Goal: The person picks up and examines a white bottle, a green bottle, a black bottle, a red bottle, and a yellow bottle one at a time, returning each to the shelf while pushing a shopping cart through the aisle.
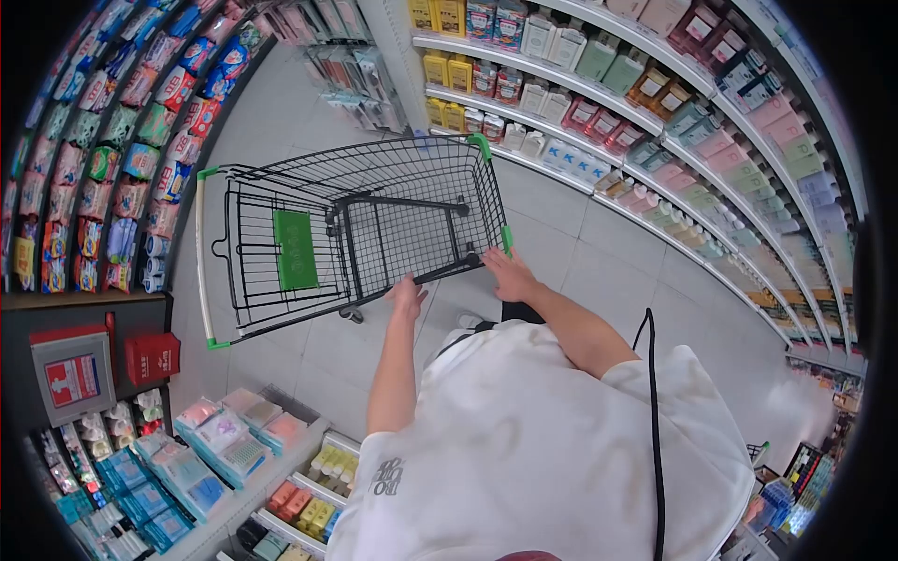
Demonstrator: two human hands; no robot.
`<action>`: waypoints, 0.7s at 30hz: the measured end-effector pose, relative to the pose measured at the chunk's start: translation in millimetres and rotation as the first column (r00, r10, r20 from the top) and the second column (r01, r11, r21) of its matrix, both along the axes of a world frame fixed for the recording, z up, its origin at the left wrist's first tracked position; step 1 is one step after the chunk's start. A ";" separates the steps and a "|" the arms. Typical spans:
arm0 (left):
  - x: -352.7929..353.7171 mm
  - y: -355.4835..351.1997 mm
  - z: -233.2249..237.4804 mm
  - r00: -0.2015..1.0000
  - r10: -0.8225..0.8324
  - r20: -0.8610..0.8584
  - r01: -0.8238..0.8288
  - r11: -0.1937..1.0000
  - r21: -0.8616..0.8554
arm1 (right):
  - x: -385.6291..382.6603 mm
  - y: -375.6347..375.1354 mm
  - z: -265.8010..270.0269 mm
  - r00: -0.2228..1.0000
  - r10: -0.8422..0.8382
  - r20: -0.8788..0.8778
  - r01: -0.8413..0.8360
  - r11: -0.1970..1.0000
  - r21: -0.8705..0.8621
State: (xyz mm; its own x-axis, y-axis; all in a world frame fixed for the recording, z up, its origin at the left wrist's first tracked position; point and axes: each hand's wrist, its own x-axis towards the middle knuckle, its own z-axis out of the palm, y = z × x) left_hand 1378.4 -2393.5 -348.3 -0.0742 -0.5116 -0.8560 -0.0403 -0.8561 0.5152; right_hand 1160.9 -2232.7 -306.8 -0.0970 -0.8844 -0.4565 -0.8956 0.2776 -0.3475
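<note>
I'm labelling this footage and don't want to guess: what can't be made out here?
- Whether the left hand grips the black wire cart: head view, too small.
- Feet: head view, mostly hidden by the white shirt.
- Fine print on the yellow boxes: head view, too small.
- Lower-right goods: head view, blurred, partly cut off by the dark round edge.

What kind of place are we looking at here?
Probably a shop aisle, perhaps in a supermarket or drugstore: there's a wire shopping cart, shelves of bottles, and racks of bright packets in rows.
</note>
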 end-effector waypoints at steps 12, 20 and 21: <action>0.7 -42.4 14.7 0.987 -0.152 0.057 0.159 0.979 -0.127 | -10.4 9.3 -15.4 0.861 -0.261 0.437 0.390 0.890 -0.237; -0.2 -65.3 -13.2 0.991 -0.048 0.128 0.075 0.974 -0.214 | -58.4 129.1 -64.3 0.410 -0.881 0.235 0.911 0.405 -0.075; -5.5 -65.5 -16.5 0.990 -0.032 0.141 0.059 0.980 -0.192 | -65.1 161.6 -93.0 0.330 -0.919 0.214 0.943 0.331 -0.031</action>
State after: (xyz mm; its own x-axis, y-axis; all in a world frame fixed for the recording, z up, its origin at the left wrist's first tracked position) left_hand 1373.0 -2459.0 -364.9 0.0088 -0.6686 -0.7435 -0.1585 -0.7351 0.6592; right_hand 1095.8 -2071.1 -399.8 -0.8467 -0.3006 -0.4390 -0.0189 0.8416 -0.5398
